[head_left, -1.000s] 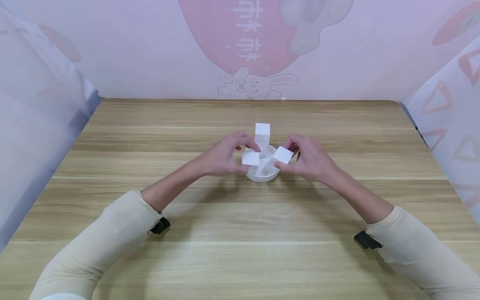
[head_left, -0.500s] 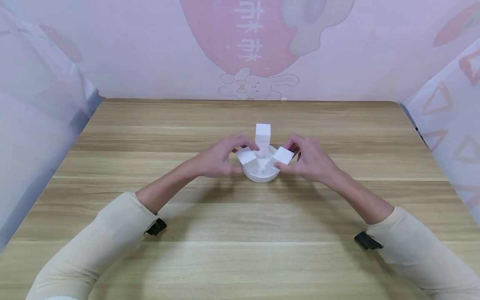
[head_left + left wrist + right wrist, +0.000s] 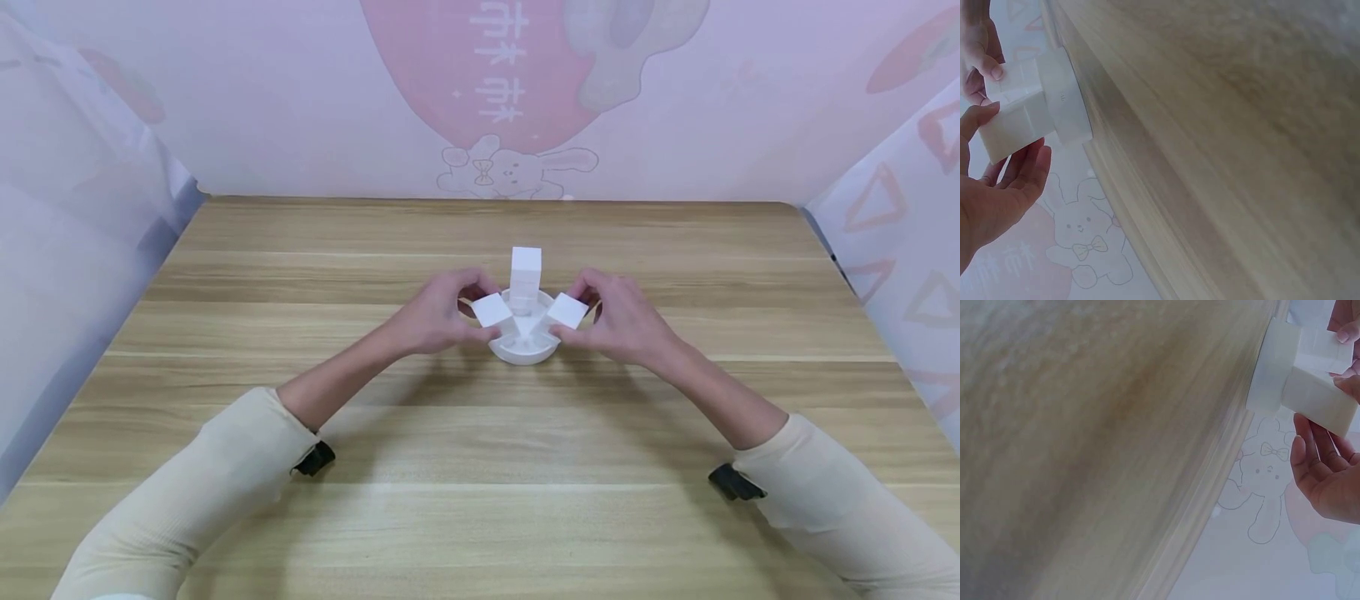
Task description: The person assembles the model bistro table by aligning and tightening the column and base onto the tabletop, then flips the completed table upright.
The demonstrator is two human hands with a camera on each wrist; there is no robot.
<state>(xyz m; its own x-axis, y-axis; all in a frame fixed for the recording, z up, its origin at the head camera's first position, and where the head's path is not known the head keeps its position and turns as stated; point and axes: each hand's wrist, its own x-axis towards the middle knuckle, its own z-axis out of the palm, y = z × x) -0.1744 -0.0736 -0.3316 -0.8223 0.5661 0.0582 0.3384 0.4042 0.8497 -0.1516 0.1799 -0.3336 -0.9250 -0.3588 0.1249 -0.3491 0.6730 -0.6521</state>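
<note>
A round white base (image 3: pixel 525 357) stands on the table, with three white blocks set in it. My left hand (image 3: pixel 441 315) holds the left block (image 3: pixel 492 309) between the thumb on its near side and the fingers behind. On the other side, my right hand (image 3: pixel 624 323) pinches the right block (image 3: pixel 567 310) the same way. Both gripped blocks lean outward from the base. A third block (image 3: pixel 526 265) rises at the back, untouched. In the left wrist view the left block (image 3: pixel 1015 128) hides part of the others; the right wrist view shows the right block (image 3: pixel 1319 400) entering the base (image 3: pixel 1272 369).
The wood-grain table (image 3: pixel 517 467) spreads out around the base. A pale printed backdrop (image 3: pixel 300 100) rises behind its far edge, and similar sheets hang at left and right. A black strap piece (image 3: pixel 313 458) hangs under the left sleeve, another (image 3: pixel 737 482) under the right.
The left block has swung from near upright to an outward lean. My left hand shifted left, loosened, then took hold of its sides. My right hand and its block have stayed put.
</note>
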